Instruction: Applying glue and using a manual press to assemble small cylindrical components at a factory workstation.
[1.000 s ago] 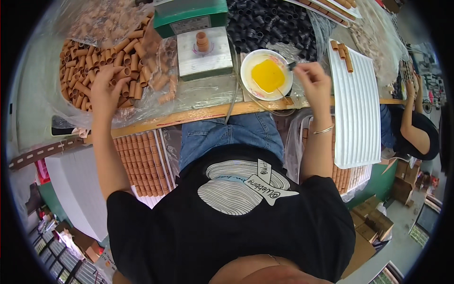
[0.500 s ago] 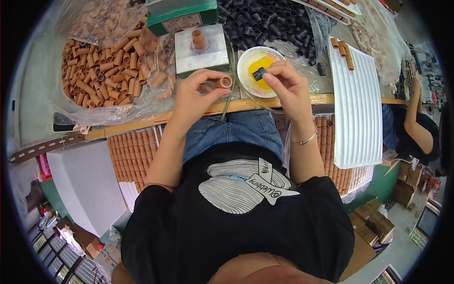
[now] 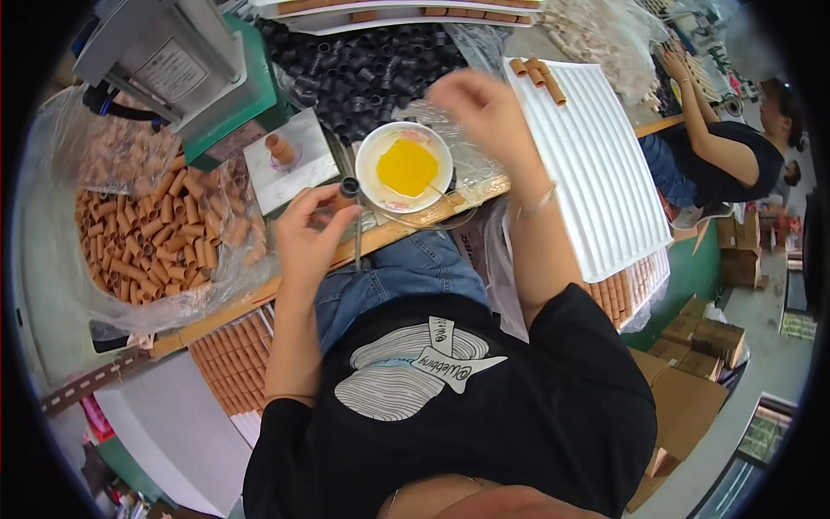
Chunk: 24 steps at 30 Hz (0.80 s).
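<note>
Between the thumb and fingers of my left hand (image 3: 313,227) is a tube whose black plastic fitting (image 3: 349,186) faces up; most of the tube is hidden by the fingers. Right of it stands a white bowl (image 3: 367,164) with yellow liquid (image 3: 406,167) in it. My right hand (image 3: 477,105), blurred by motion, is raised beyond the bowl near the pile of black plastic fittings (image 3: 359,99). Its fingers are smeared, and whether they hold anything is hidden. A brown tube (image 3: 279,149) stands upright on a metal block (image 3: 303,169) behind my left hand.
Loose brown tubes (image 3: 147,238) fill a plastic-lined heap at left. A green-based press (image 3: 233,143) stands behind the block. At right lies a white ridged tray (image 3: 596,173) with a few brown tubes (image 3: 540,76). Farther right, another person (image 3: 735,151) works at the bench.
The black fitting from my right hand now sits at the tube in my left hand. My right hand has moved up and away from the bowl. The view has turned.
</note>
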Available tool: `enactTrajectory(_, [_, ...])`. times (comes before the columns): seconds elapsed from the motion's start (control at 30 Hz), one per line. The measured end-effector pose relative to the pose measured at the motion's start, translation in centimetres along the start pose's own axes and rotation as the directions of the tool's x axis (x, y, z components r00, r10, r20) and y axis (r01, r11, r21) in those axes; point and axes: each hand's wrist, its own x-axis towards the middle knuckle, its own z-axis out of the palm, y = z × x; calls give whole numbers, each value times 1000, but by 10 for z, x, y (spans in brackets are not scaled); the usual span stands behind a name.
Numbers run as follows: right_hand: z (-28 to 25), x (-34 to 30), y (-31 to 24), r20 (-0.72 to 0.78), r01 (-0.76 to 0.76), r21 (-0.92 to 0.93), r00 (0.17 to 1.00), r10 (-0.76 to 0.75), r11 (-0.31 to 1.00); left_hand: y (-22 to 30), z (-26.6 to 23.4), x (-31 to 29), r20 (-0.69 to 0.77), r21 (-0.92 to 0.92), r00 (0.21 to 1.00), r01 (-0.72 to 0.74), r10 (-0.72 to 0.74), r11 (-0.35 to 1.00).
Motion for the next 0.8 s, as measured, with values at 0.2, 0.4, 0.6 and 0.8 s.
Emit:
enactTrajectory(0.2, [-111,86,160,-353,-380,-564,914,202,733,-15,-7,-2,40,-73,998,47,-44,996])
enactTrajectory(0.4, [-91,103,186,-230,-447,-714,877,423,539,-2,-8,1,105,-26,993,62,-58,998])
enactTrajectory(0.6, [-111,108,161,-252,-490,-597,867,431,636,-12,-11,8,76,-132,995,75,-66,988])
enactTrajectory(0.8, [7,9,-16,342,-191,290,936,85,938,-1,-19,10,47,-117,999,28,-22,993])
